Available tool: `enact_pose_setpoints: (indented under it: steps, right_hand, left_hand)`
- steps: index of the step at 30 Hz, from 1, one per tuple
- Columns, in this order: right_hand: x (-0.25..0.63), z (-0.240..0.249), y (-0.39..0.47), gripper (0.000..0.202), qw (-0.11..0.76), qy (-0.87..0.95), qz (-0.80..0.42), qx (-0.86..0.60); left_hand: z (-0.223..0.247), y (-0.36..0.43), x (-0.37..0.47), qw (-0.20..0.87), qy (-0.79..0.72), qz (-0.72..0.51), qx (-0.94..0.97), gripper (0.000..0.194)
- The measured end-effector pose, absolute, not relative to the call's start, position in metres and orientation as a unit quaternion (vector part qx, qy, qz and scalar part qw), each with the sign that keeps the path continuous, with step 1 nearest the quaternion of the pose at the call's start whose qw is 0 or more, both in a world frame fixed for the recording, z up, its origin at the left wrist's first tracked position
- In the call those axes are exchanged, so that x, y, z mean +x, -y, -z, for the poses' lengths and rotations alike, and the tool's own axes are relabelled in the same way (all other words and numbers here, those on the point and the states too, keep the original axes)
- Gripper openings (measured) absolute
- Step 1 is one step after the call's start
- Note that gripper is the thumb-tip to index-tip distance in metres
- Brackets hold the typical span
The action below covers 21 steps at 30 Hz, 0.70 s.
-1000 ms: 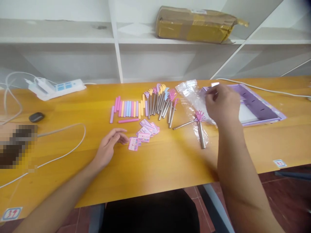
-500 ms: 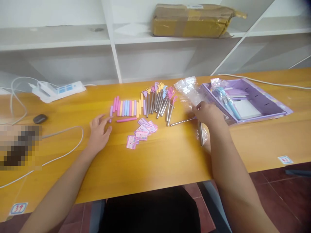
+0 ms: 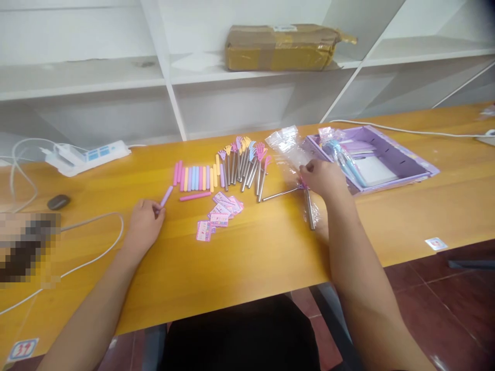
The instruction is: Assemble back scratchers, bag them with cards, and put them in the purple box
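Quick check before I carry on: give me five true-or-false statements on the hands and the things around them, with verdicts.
1. The left hand holds a purple stick. True.
2. The right hand is inside the purple tray. False: it is outside the tray, at the upper end of a metal rod.
3. The small cards are squared up in one neat stack. False: they lie loosely spread, some overlapping.
4. The cardboard parcel rests on the white shelf. True.
5. The power strip is to the right of the tray. False: it lies far to the left of it.
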State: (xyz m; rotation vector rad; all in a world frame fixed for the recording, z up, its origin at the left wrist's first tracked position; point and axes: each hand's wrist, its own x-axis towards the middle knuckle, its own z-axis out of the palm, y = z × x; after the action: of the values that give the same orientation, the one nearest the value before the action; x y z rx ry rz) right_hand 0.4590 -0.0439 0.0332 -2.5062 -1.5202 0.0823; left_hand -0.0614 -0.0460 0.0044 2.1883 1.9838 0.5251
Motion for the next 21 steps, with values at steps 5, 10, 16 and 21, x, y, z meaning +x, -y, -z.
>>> enact_pose_setpoints:
  steps: [5,10,16,21]
  right_hand:
    - [0.455,-0.030,0.043,0.057,-0.024,0.513,-0.097,-0.852]
    - [0.427,-0.025,0.043,0.053,-0.011,0.537,-0.054,-0.842]
    - [0.406,-0.020,0.044,0.049,0.023,0.565,-0.016,-0.825]
    - [0.406,-0.016,0.043,0.052,0.054,0.563,-0.029,-0.824]
  left_hand:
    - [-0.015,0.059,-0.056,0.092,-0.711,-0.095,0.690,0.037]
    - [-0.026,0.071,-0.045,0.113,-0.719,-0.056,0.683,0.059]
    - [-0.027,0.076,-0.043,0.135,-0.701,-0.073,0.697,0.061]
    - [-0.027,0.077,-0.045,0.154,-0.685,-0.085,0.707,0.052]
